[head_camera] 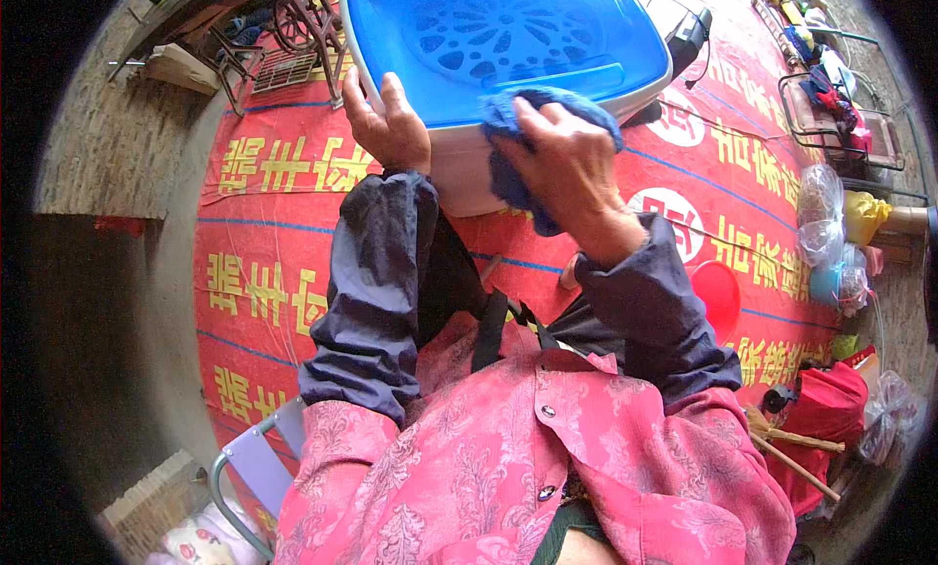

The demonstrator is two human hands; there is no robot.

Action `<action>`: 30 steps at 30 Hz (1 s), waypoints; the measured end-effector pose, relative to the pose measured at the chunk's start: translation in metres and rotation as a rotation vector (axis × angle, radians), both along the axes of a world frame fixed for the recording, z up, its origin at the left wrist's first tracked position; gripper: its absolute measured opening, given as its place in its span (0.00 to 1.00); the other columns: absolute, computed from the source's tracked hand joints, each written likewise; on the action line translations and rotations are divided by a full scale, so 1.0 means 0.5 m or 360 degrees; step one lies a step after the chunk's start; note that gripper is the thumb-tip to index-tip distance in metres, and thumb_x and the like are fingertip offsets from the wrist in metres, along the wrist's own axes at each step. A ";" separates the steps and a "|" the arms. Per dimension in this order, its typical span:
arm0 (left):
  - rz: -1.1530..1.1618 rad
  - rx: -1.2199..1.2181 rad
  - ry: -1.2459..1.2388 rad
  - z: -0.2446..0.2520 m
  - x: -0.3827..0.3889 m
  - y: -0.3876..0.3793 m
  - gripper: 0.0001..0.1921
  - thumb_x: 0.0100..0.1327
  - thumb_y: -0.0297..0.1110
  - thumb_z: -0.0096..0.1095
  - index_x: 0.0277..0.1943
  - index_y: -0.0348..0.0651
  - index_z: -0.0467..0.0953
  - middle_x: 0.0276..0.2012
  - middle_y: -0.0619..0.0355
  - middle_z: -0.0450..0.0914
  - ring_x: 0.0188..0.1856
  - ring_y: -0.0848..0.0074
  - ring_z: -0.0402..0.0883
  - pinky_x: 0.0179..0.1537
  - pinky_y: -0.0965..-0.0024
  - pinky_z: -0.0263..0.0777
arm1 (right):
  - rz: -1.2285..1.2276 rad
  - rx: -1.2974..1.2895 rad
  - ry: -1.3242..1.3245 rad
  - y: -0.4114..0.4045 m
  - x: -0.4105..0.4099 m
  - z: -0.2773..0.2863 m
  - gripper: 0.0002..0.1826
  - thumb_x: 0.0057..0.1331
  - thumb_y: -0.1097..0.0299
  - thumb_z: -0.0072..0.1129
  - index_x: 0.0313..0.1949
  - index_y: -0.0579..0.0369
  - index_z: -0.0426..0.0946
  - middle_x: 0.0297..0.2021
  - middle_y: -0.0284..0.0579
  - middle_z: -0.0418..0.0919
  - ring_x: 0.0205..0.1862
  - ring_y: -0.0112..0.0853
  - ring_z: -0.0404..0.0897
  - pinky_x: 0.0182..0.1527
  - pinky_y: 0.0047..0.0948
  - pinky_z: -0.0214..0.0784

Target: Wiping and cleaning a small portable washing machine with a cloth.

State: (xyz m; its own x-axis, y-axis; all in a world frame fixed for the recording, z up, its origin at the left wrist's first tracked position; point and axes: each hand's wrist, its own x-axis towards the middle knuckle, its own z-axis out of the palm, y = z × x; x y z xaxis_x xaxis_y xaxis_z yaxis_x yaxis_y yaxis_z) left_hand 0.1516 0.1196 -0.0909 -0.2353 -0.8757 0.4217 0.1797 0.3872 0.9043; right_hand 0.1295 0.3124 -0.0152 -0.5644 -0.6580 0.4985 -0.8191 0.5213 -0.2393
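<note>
In front of me at the top of the view stands a white plastic container (460,171) with rounded corners and a translucent blue lid (388,30). A round openwork pattern (506,34) shows in the lid's middle. Spread around the near left corner, my left hand (392,133) holds the container by its side and rim. My right hand (571,162) grips a bunched blue cloth (597,114) and presses it to the container's front rim, right of centre. Part of the cloth hangs below my fingers along the front wall. The container's far edge is out of view.
Red sheeting (286,199) with yellow characters covers the floor. A cast-iron treadle stand (311,34) is at upper left. A black device (689,41) with a cord lies behind the container. A red bowl (714,301), plastic bags (821,206) and a broom (799,440) are to my right.
</note>
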 end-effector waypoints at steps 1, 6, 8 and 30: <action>0.0002 0.0011 -0.0022 0.003 -0.002 0.002 0.21 0.63 0.34 0.56 0.56 0.32 0.68 0.50 0.43 0.76 0.51 0.58 0.76 0.54 0.61 0.68 | 0.0046 -0.0002 -0.0021 -0.012 0.009 -0.001 0.19 0.62 0.54 0.58 0.43 0.56 0.76 0.29 0.49 0.78 0.28 0.44 0.81 0.28 0.42 0.74; -0.0008 0.0068 0.0005 0.003 -0.008 0.004 0.22 0.64 0.35 0.56 0.58 0.32 0.68 0.50 0.43 0.76 0.52 0.58 0.76 0.55 0.62 0.67 | 0.0652 -0.0272 -0.0643 -0.037 0.055 -0.021 0.13 0.61 0.59 0.62 0.40 0.53 0.79 0.26 0.52 0.79 0.30 0.44 0.81 0.32 0.40 0.72; -0.0093 0.0050 -0.0024 0.001 0.000 0.003 0.21 0.68 0.37 0.53 0.59 0.31 0.68 0.51 0.43 0.76 0.54 0.59 0.75 0.57 0.63 0.66 | 0.0543 -0.0423 -0.1028 -0.004 0.064 -0.015 0.12 0.62 0.61 0.63 0.41 0.54 0.80 0.28 0.51 0.80 0.30 0.37 0.81 0.33 0.36 0.72; -0.0272 0.0507 -0.0308 -0.178 0.284 0.049 0.12 0.67 0.35 0.59 0.44 0.32 0.78 0.36 0.57 0.82 0.39 0.78 0.77 0.43 0.72 0.71 | 0.0577 -0.0132 0.0473 -0.222 0.034 -0.023 0.15 0.56 0.68 0.56 0.43 0.55 0.77 0.35 0.42 0.74 0.40 0.38 0.75 0.41 0.35 0.71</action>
